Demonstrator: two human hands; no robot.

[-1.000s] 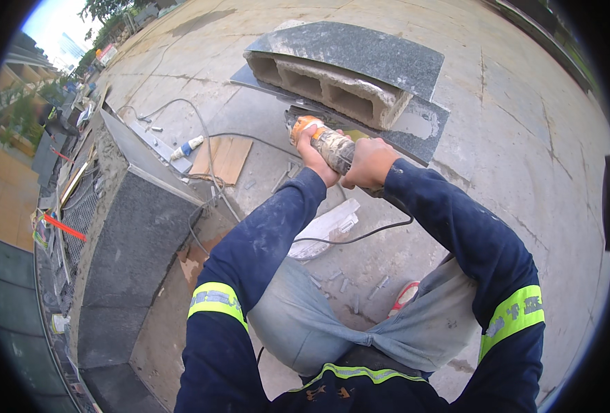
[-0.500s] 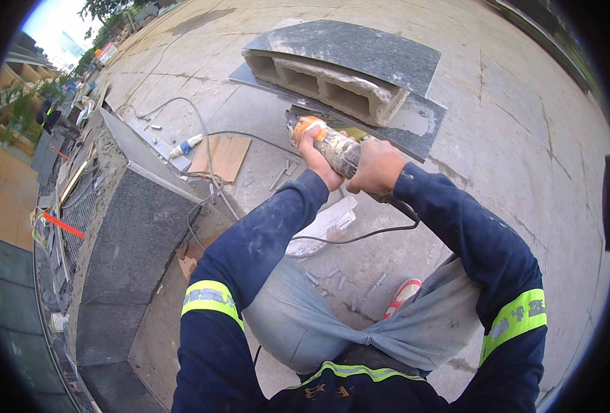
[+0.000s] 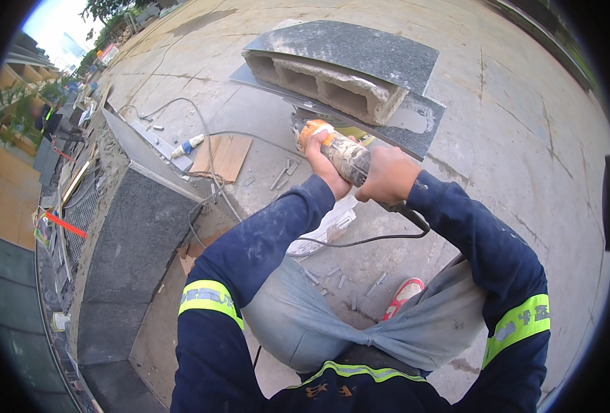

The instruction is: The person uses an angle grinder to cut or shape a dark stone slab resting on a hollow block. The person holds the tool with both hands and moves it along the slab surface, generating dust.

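Angle grinder (image 3: 343, 153) shifted rightward | gripped by wrapped fingers, left hand (image 3: 324, 165) forward, right hand (image 3: 391, 173) rear | axis slanted far-left to near-right, lower stone slab (image 3: 419, 142) just beyond

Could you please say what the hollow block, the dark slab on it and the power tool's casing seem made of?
Grey hollow block: probably concrete, matt, with a coarse, ragged surface.
Dark grey speckled slab: looks like granite or similar stone; smooth, dusty face.
Orange-fronted cylindrical power tool: casing perhaps plastic, from its bright orange; grime obscures it.
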